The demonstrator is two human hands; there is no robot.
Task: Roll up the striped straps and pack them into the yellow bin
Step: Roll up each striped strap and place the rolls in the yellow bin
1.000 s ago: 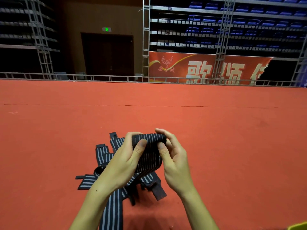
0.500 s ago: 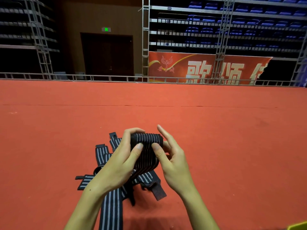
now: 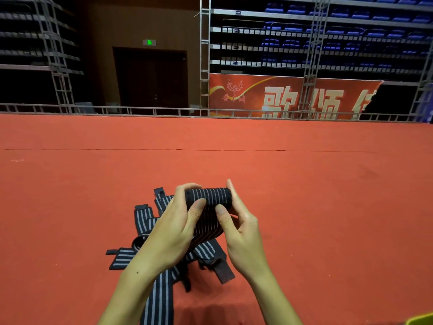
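A black strap with thin pale stripes [image 3: 208,198] is partly rolled into a thick cylinder, held above the floor. My left hand [image 3: 173,228] grips its left end, fingers over the top and thumb on the front. My right hand [image 3: 241,226] holds the right end, thumb pressing the front, fingers behind. The strap's loose tail [image 3: 159,299] hangs down toward me between my forearms. Several more striped straps [image 3: 145,216] lie in a loose pile on the red carpet under my hands. A corner of the yellow bin [image 3: 421,320] shows at the bottom right edge.
Red carpet [image 3: 328,207] stretches wide on all sides. A low metal railing [image 3: 164,111] marks its far edge, with scaffolding, a red banner and blue seats beyond. A dark strap end with a rough patch [image 3: 225,273] sticks out to the right of the pile.
Both thumbs have shifted on the front of the roll, which sits slightly higher. More of the tail has wound onto the roll. The pile on the carpet has not moved.
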